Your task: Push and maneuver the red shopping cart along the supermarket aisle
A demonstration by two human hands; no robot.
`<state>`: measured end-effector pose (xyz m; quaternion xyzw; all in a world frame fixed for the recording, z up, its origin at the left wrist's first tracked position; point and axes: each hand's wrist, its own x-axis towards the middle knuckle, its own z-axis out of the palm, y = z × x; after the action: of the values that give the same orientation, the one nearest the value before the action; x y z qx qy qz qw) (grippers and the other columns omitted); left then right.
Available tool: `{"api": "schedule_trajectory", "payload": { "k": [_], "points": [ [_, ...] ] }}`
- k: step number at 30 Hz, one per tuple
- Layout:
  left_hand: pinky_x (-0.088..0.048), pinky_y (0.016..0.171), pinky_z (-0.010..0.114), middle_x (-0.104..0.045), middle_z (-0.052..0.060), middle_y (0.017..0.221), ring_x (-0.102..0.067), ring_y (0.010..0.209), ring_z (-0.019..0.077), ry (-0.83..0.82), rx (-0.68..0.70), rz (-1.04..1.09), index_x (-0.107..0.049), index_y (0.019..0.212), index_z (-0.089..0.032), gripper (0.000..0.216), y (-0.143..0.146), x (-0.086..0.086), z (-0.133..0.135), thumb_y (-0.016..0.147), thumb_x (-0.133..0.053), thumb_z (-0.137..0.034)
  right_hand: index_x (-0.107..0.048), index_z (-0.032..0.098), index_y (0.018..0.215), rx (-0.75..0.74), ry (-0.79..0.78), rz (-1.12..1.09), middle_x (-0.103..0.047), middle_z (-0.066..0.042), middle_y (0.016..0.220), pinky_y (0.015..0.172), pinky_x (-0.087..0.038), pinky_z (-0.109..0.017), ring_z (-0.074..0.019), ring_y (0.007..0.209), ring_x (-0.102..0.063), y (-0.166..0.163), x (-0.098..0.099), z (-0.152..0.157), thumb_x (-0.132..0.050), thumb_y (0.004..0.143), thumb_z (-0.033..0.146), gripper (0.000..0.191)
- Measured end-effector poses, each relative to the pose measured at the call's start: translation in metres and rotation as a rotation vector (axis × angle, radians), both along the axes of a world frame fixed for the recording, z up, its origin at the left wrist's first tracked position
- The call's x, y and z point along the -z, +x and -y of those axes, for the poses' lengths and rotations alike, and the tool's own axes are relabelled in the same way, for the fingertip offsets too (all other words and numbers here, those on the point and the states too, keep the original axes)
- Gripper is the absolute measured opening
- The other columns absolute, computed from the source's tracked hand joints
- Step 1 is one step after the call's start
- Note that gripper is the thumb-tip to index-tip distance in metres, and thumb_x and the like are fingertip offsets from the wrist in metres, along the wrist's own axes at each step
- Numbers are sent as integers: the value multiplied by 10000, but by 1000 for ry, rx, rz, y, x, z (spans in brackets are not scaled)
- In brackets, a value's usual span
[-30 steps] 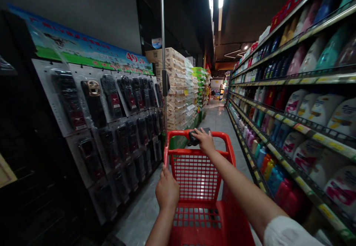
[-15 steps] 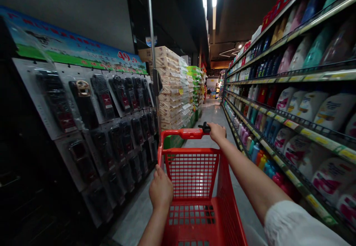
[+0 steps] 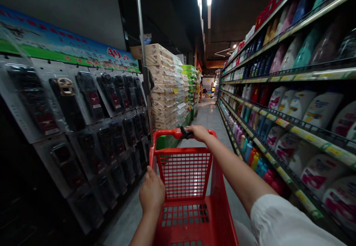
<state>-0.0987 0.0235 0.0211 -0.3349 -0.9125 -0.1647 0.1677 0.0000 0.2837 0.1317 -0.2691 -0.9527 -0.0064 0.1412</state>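
Note:
A red plastic shopping cart (image 3: 183, 235) with grid walls stands in front of me. My left hand (image 3: 151, 192) is closed round its near left rim. Its far end carries a red handle bar (image 3: 167, 132). My right hand (image 3: 198, 132) reaches across the basket and lies closed over the right half of that bar. At its fingertips sits a small black clip-like piece (image 3: 185, 132) on the bar; whether the fingers grip it I cannot make out. A metal pole (image 3: 140, 23) rises at the cart's left far corner.
On the left hangs a rack of packaged belts (image 3: 89, 94) under a blue-green sign (image 3: 91, 49). Beyond it are stacked tissue packs (image 3: 160, 86). Shelves of shampoo bottles (image 3: 321, 107) line the right side. A grey tiled aisle floor (image 3: 207, 112) runs ahead between them.
My right hand and the black piece have slid left along the handle bar, away from its right corner. The whole view has shifted slightly, and the belt rack looks nearer. My left hand keeps its hold.

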Motion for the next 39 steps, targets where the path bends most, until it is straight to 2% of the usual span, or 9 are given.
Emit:
{"api": "schedule_trajectory", "payload": {
  "k": [4,9,18,21,25,28,31,35,39],
  "points": [
    [-521,685,327,-642,230,1203,-695,874,252,5,5,7,-367,1420,63,538,1,-3,1,956,-301,-202,-619,332,1283,120,-93,31,-524,6,1436,1118,-338,-437,-265,1372,-429,56,-4,-28,-481,914,223,408],
    [-530,674,321,-663,240,1156,-706,847,249,10,-26,-40,-396,1404,63,528,2,-1,-2,956,-325,-207,-609,246,1293,49,-117,36,-447,-5,1496,1146,-325,-428,-234,1459,-265,95,22,-32,-485,814,71,525],
    [-540,814,312,-545,227,1385,-680,1031,251,56,12,-128,-433,1401,44,515,0,2,-3,952,-340,-192,-618,247,1287,-18,-53,-151,-527,-21,1440,1121,-343,-475,-276,1433,-316,148,81,54,-508,772,87,551],
    [-547,776,314,-559,208,1378,-693,993,246,55,19,-97,-420,1413,34,518,-1,1,-1,960,-323,-196,-678,308,1175,26,-21,-148,-603,15,1356,1054,-380,-467,-272,1353,-407,144,77,63,-513,794,118,456],
    [-550,781,315,-540,207,1398,-695,987,241,60,27,-84,-413,1417,34,515,-1,0,1,960,-329,-188,-670,291,1180,287,6,-310,-684,-22,1212,963,-424,-396,-236,1144,-545,113,51,37,-479,822,115,443],
    [-557,769,328,-533,208,1404,-694,986,247,56,30,-82,-411,1418,35,514,-1,1,0,960,-331,-184,-556,305,1341,468,47,-447,-565,-32,1394,1019,-388,-400,-233,1248,-487,80,35,10,-464,823,86,570],
    [-558,765,325,-530,206,1408,-691,993,247,41,28,-73,-416,1414,38,515,-2,2,-2,962,-329,-193,-480,338,1405,549,-9,-337,-433,-32,1513,1058,-351,-498,-282,1357,-400,50,35,-8,-474,856,136,585],
    [-556,756,313,-521,199,1420,-694,980,240,35,15,-79,-407,1424,28,524,-3,3,-2,969,-327,-219,-447,376,1418,341,54,-145,-372,-4,1549,1115,-234,-610,-282,1431,-306,36,46,-17,-427,879,120,597],
    [-551,773,319,-512,206,1426,-683,1010,252,19,27,-75,-393,1430,33,537,-3,1,-2,963,-340,-226,-548,362,1335,74,92,-4,-371,18,1548,1120,-236,-623,-277,1447,-283,66,44,-32,-414,827,33,620]
  ]
}}
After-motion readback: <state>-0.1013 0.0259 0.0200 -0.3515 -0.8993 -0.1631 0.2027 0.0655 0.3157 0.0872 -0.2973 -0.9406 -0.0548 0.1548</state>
